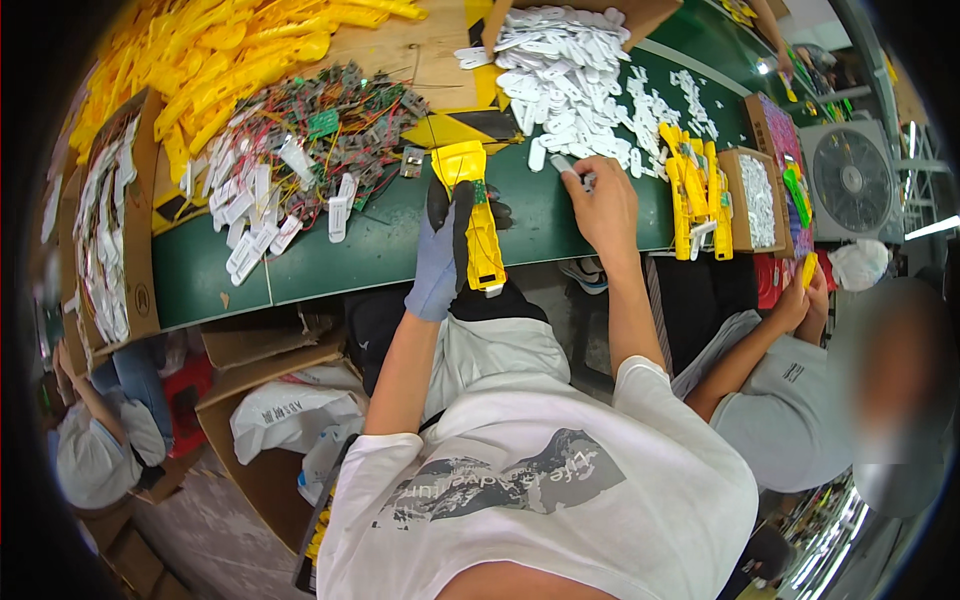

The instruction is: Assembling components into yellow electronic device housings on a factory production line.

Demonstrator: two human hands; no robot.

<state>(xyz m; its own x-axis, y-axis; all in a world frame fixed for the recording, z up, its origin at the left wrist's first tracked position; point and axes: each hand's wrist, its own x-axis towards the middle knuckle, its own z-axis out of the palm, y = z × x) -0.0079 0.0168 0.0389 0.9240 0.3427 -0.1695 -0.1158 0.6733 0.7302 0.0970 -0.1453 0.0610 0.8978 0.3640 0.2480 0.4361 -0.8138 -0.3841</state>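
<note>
Lengthwise near-to-far, broad end far, the yellow shell (484, 240) is clasped by the left hand (450, 228) over the near edge of the worktop (360, 255); whether the right hand (608, 205) pinches anything cannot be told.

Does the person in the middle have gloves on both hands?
No, the left hand wears a blue-grey and black glove, but the right hand is bare.

1 green worktable (380, 235) curves across the scene. Beside its right end stands 1 grey fan (851, 175) in a square housing; beyond that end, 1 strip light (932, 230) glows white. Near its left end sits 1 red seat (190, 390); bare grey floor (240, 525) shows on its near side.
</note>
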